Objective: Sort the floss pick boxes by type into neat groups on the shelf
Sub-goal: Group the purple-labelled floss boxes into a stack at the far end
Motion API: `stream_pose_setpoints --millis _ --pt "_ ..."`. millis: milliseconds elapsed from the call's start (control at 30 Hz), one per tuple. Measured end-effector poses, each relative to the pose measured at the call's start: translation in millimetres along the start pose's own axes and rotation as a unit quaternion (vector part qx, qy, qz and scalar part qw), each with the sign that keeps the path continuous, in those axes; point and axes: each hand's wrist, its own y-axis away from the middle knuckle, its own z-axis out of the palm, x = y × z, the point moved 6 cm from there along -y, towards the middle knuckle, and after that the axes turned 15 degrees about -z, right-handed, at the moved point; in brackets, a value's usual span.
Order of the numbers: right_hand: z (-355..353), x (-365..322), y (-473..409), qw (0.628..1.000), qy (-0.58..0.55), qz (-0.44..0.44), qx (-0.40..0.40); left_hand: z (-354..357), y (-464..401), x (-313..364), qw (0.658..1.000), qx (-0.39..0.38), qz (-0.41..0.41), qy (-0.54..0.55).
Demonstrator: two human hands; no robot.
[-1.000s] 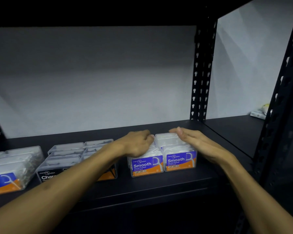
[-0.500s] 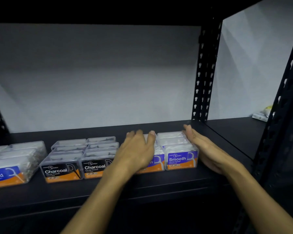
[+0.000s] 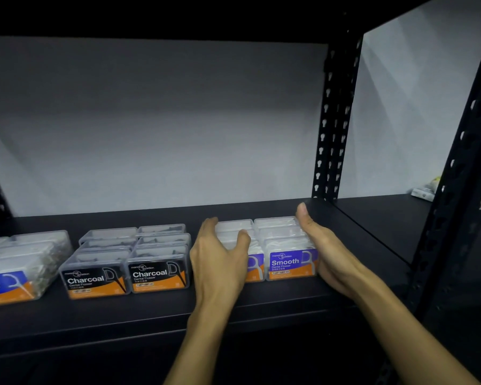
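Fingers of the left hand [image 3: 220,262] lie fairly straight and a little spread, thumb apart over the lids, while the right hand [image 3: 324,252] has its fingers straight and pressed together, flat against the outer wall of the clear plastic floss pick boxes with purple and orange "Smooth" labels [image 3: 290,263]. To my eye the two palms bracket this block from either side so that its two columns get squeezed square and tight. The Smooth group sits toward the right end of the black metal shelf [image 3: 150,315], near its front edge, close to the perforated black upright post [image 3: 334,129]. Just to its left, with a narrow gap, stands a tidy block of clear boxes with black and orange "Charcoal" labels [image 3: 125,276], two wide and several deep. Farther left, partly cut off by the frame, lie clear boxes with blue and orange labels [image 3: 9,284], whose wording I cannot fully read. Compared with half a second ago, the left hand has slid off the tops toward the left flank of the Smooth block, and the right hand has reached deeper along its right side. Sorting looks close to done.
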Motion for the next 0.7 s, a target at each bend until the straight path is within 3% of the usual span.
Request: stream_pose_setpoints --millis 233,400,700 --pt "-5.2 -19.1 4.4 0.980 0.180 -0.084 -0.020 0.3 4.5 -9.0 0.996 -0.028 -0.032 0.081" --pt "0.5 -12.9 1.5 0.992 0.112 -0.059 0.024 -0.8 5.4 -10.6 0.995 -0.026 -0.049 0.079" --pt "4.1 -13.0 2.5 0.994 0.088 -0.051 0.040 2.4 -0.9 -11.2 0.997 -0.054 -0.027 0.046"
